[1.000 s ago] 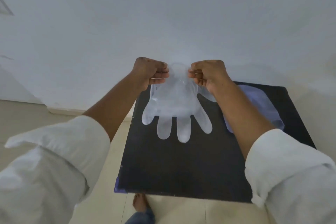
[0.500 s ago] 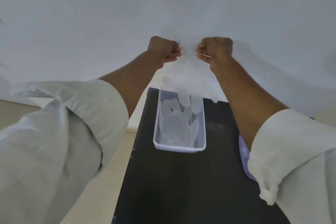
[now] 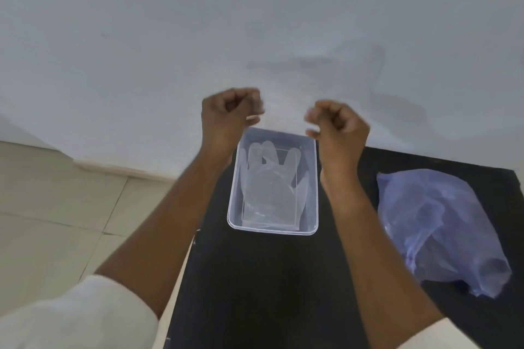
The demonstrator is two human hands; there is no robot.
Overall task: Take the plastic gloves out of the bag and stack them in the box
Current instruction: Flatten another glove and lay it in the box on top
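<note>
Both fists curled, left hand (image 3: 231, 115) and right hand (image 3: 337, 122), fingers closed, on anything I can't tell. Gloves (image 3: 269, 181) lie in the box (image 3: 310, 178) just below, lengthwise away. Bag (image 3: 442, 229) sits off right, nearer the right hand.

I can read no writing, label, brand, number or sign anywhere here: none on the clear box (image 3: 272, 228), none on the blue bag (image 3: 442, 229) at three o'clock of it, none on the black desk (image 3: 263, 292).
</note>
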